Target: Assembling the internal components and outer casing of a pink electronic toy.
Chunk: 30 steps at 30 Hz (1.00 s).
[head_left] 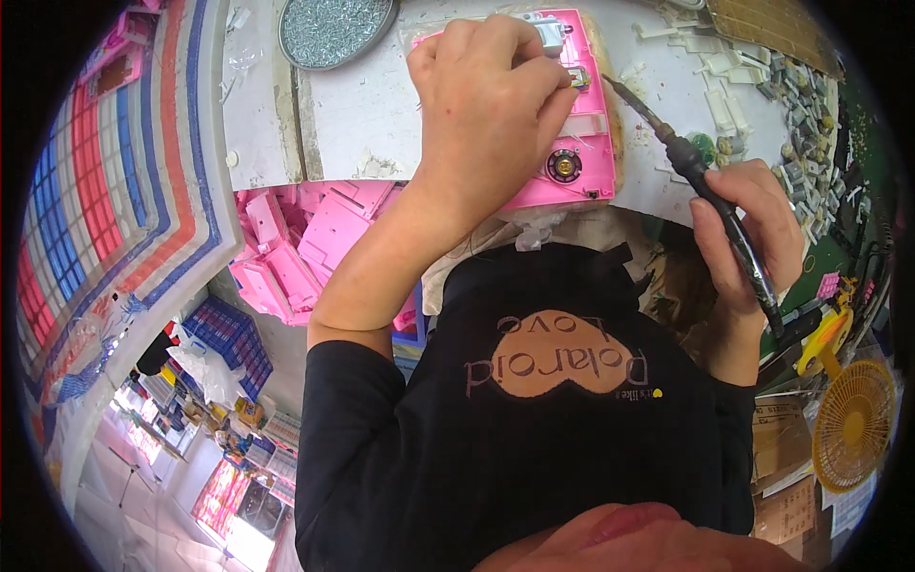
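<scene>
Pink casing (599,164) seems mid-soldering; left hand (481,114), hold unclear; right hand (762,224) clamps iron (688,157), probably needing careful guidance toward nine o'clock.

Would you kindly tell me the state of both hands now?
Left hand: bent over the pink casing; grip unclear.
Right hand: closed around the soldering iron.

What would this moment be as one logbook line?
Left hand: over pink casing, at small part inside | Right hand: holds soldering iron, tip near casing's right edge | Nearby: round dish of metal bits
</scene>
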### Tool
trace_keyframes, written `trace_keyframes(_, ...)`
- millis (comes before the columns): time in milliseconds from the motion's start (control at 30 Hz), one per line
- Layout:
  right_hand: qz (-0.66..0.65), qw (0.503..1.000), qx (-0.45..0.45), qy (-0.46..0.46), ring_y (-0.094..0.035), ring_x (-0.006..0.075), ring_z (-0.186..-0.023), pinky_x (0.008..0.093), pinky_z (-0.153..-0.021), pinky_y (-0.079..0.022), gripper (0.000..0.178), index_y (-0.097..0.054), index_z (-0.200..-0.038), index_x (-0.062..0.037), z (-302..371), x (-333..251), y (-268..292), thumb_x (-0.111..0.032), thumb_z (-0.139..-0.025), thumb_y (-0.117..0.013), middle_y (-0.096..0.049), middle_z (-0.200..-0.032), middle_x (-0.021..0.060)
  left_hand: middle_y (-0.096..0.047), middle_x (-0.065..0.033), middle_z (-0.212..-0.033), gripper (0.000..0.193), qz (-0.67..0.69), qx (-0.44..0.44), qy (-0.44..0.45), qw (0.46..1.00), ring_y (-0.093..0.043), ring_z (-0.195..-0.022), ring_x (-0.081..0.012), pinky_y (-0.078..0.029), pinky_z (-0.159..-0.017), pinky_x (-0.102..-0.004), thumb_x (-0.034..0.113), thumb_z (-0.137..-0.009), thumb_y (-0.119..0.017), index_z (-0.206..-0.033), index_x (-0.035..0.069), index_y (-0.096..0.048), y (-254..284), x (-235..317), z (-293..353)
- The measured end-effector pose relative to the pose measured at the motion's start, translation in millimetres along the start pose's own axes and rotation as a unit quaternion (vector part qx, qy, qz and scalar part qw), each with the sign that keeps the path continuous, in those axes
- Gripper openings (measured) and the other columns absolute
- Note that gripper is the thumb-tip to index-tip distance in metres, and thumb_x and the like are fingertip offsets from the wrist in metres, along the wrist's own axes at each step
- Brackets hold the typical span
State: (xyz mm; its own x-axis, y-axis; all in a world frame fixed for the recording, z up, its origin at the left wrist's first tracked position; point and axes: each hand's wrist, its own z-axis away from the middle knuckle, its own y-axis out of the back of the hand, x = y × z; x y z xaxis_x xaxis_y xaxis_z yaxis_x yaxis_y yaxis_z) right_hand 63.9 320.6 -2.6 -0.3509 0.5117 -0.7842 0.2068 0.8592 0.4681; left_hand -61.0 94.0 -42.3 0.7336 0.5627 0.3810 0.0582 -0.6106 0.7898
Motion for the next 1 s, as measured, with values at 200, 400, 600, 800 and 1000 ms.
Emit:
trace_keyframes(200,-0.027,0.999,0.012,-0.024,-0.063,0.0209,-0.076,0.0292,-0.067,-0.047,0.027,-0.069,-0.106,0.0047,0,9,9,0.005,-0.081,-0.078,-0.067,-0.088,0.0130,-0.060,0.0024,-0.078,0.008,0.067,0.036,-0.017,0.997,-0.056,-0.081,-0.0209,-0.033,-0.081,-0.0430,0.017,-0.079,-0.078,-0.084,0.017,-0.071,-10,-10,8)
trace_keyframes(400,-0.032,0.999,-0.019,-0.029,-0.063,0.0196,-0.076,0.0275,-0.066,-0.047,0.026,-0.069,-0.106,0.0038,-5,19,1,0.002,-0.082,-0.078,-0.067,-0.087,0.0127,-0.059,0.0023,-0.076,0.009,-0.027,0.037,-0.033,0.998,-0.055,-0.077,-0.0204,-0.033,-0.082,-0.0417,0.018,-0.078,-0.078,-0.082,0.017,-0.070,-16,-6,4)
trace_keyframes(600,-0.040,0.998,-0.030,-0.029,-0.064,0.0199,-0.075,0.0277,-0.065,-0.048,0.025,-0.069,-0.106,0.0035,-6,19,-4,0.001,-0.082,-0.079,-0.067,-0.086,0.0128,-0.061,0.0039,-0.077,0.009,-0.066,0.000,-0.017,0.998,-0.056,-0.076,-0.0191,-0.033,-0.083,-0.0396,0.018,-0.076,-0.078,-0.083,0.018,-0.073,-11,-1,1)
trace_keyframes(800,-0.045,0.998,-0.027,-0.027,-0.063,0.0204,-0.074,0.0279,-0.065,-0.048,0.026,-0.069,-0.105,0.0033,-6,19,-7,0.001,-0.082,-0.079,-0.067,-0.086,0.0129,-0.061,0.0039,-0.076,0.008,-0.068,0.004,-0.021,0.997,-0.055,-0.076,-0.0190,-0.033,-0.082,-0.0394,0.018,-0.076,-0.078,-0.081,0.018,-0.072,-13,-2,2)
trace_keyframes(1000,-0.018,1.000,-0.008,0.000,-0.062,0.0214,-0.073,0.0288,-0.065,-0.047,0.028,-0.069,-0.105,0.0036,3,24,-14,0.001,-0.080,-0.081,-0.067,-0.086,0.0138,-0.061,0.0038,-0.076,0.007,-0.070,0.000,-0.023,0.997,-0.055,-0.076,-0.0191,-0.033,-0.083,-0.0395,0.018,-0.076,-0.077,-0.081,0.018,-0.072,-12,-2,1)
